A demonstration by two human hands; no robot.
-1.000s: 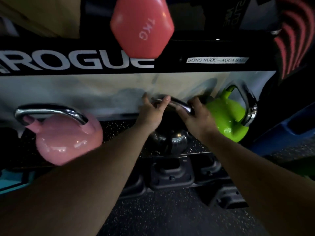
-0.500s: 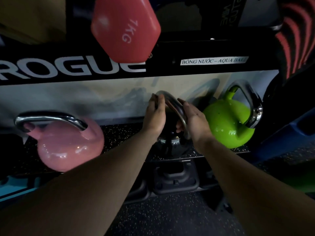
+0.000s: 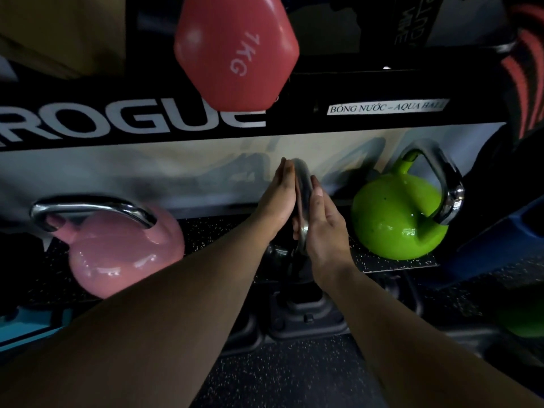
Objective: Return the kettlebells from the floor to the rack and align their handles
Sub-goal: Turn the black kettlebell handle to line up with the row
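Note:
A black kettlebell [image 3: 290, 262] with a chrome handle stands in the middle of the rack shelf [image 3: 391, 263]. Its handle now points edge-on towards me. My left hand [image 3: 278, 198] lies flat against the handle's left side and my right hand [image 3: 322, 222] presses its right side, so the handle is clamped between my palms. The black body is mostly hidden behind my wrists. A pink kettlebell [image 3: 117, 248] sits to the left with its handle lying crosswise. On the right stands a green kettlebell [image 3: 394, 222] with its handle turned at an angle.
A red 1 kg dumbbell [image 3: 235, 48] sticks out from the upper shelf above the black rail [image 3: 382, 125] with white lettering. Black moulded bases [image 3: 303, 316] stand under the shelf on speckled floor [image 3: 288, 372]. A blue object [image 3: 497, 245] lies at the right.
The black kettlebell's handle has turned from lying crosswise to edge-on towards me. My hands went from gripping over the handle to pressing flat on both of its sides.

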